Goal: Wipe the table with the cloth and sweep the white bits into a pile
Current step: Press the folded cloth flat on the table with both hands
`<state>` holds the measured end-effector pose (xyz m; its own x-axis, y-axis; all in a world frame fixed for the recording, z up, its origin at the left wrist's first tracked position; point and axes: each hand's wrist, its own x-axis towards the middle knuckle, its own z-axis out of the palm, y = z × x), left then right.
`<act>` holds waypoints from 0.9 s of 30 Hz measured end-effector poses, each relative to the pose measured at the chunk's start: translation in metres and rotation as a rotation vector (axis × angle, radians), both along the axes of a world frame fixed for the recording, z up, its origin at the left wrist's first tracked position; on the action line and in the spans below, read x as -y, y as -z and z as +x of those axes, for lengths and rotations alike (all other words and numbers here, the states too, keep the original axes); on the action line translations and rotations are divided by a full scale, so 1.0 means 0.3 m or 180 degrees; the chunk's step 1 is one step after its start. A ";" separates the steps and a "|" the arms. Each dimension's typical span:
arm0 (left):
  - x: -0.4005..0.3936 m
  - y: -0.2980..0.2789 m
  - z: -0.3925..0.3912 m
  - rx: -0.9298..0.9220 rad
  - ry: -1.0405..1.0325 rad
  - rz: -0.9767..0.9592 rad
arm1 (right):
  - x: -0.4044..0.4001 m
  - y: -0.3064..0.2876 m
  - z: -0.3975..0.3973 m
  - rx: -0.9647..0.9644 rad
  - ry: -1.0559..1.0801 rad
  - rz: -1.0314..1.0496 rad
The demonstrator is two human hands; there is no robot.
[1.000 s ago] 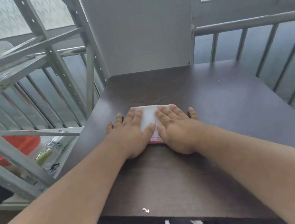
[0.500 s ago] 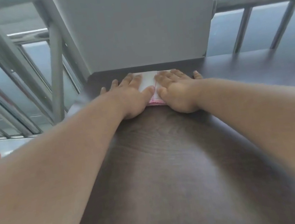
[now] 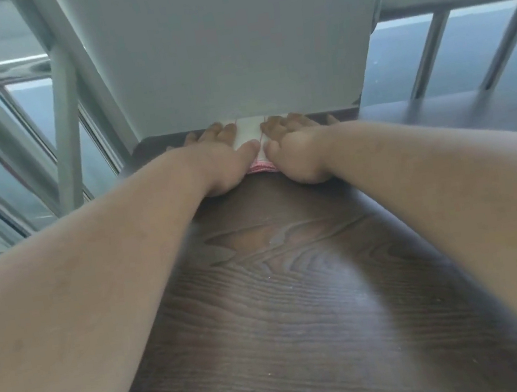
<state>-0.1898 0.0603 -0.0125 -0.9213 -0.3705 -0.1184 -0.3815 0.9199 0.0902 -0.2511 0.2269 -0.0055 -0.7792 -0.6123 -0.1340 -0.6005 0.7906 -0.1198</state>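
A: What's hidden? 
B: Most of the cloth [image 3: 250,137]; only a white strip and a pink hem show between the hands. No white bits can be made out.

A: Fingers? 
B: Left hand [image 3: 222,157] and right hand [image 3: 297,150] lie flat, fingers loosely spread, palms pressing the cloth down at the far edge of the bench [image 3: 266,311].

A: Surroundings? 
B: Dark wood-grain bench. Grey panel [image 3: 230,50] stands right behind the cloth. Metal railing [image 3: 429,49] right, slanted metal frame [image 3: 67,123] left, blurred.
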 end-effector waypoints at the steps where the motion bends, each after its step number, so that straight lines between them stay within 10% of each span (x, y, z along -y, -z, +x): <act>1: -0.015 -0.004 0.018 0.0028 -0.0002 -0.0006 | -0.012 0.001 0.017 0.0015 0.0017 -0.0013; 27: -0.441 -0.004 1.024 -0.0119 0.0208 0.0149 | -0.456 -0.002 0.979 0.0245 -0.0149 -0.0087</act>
<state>0.1173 0.1926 -0.0112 -0.9474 -0.3043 -0.0992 -0.3164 0.9372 0.1467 0.0427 0.3636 -0.0049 -0.7378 -0.6519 -0.1752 -0.6249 0.7577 -0.1881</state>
